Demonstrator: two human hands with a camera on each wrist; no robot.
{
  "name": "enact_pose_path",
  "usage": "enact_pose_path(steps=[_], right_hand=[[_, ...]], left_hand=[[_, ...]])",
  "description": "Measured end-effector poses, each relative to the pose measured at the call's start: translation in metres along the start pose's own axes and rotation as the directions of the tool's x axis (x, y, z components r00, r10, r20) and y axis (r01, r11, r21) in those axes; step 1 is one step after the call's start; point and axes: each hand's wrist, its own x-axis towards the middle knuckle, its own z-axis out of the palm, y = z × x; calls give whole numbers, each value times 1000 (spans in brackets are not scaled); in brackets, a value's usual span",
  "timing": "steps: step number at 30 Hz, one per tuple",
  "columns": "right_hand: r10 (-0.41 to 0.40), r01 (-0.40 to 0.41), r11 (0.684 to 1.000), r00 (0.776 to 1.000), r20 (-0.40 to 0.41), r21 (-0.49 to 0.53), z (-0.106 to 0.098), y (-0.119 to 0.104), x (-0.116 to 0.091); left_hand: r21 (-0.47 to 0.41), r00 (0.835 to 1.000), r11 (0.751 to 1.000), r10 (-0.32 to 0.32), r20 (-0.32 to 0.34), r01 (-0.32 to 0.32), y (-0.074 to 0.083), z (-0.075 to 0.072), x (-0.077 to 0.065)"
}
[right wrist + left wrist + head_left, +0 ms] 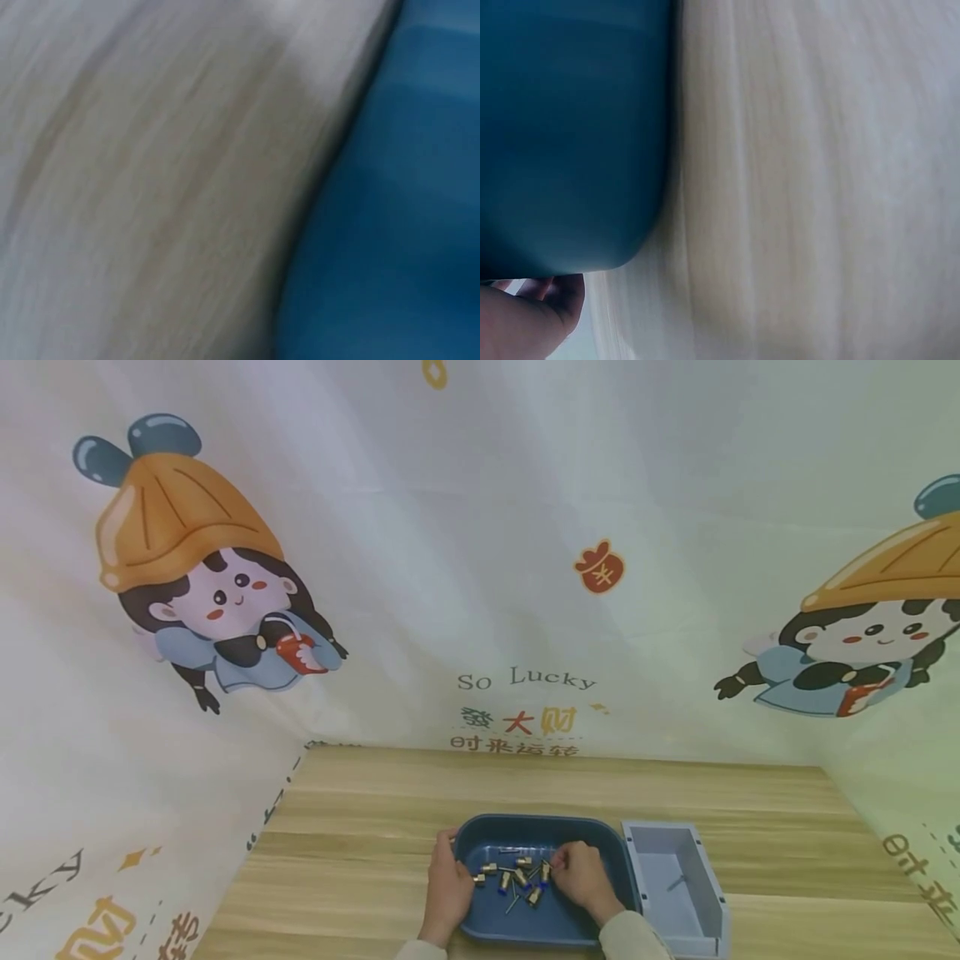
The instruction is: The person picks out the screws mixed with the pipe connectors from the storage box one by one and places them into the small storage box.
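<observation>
A dark blue plastic tray (517, 927) sits on the table and holds several brass fittings (521, 878), some with blue rings, among thin metal screws (513, 903). My left hand (447, 885) grips the tray's left side, thumb over the rim and fingers along the outside. In the left wrist view, that hand (525, 319) shows at the end of the tray wall (570, 135). Inside the tray, my right hand (585, 877) has bent fingers at the small parts; whether it pinches one is too small to tell. The right wrist view shows only the blue tray (390, 210) and table.
A grey open box (716, 893) stands against the tray's right side, with one small screw-like piece (677, 882) in it. The wood-grain table (360, 827) extends around both containers. A printed cloth (420, 610) hangs behind and along the sides.
</observation>
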Motion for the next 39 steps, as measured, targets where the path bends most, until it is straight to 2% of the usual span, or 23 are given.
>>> enact_pose_path(steps=[8,15,21,27,34,39], right_hand=[[47,-46,997,999,-15,65,-5,-1,-2],[74,-72,995,996,-38,70,-9,-1,-2],[72,-69,995,997,-42,69,-13,0,-3],[70,-65,994,996,-52,90,-20,2,-3],[79,-75,994,996,-44,82,-33,-2,-3],[53,-47,992,997,-47,116,-41,-5,-2]], left_hand=[[2,1000,1000,18,-6,-18,3,-1,-1],[5,1000,1000,18,5,-18,4,-2,-1],[3,1000,1000,7,1,-7,2,-2,-3],[5,1000,1000,25,-18,-25,-3,0,-3],[-2,1000,1000,15,-16,-15,0,-1,-2],[0,1000,1000,15,-13,-15,2,-1,-1]])
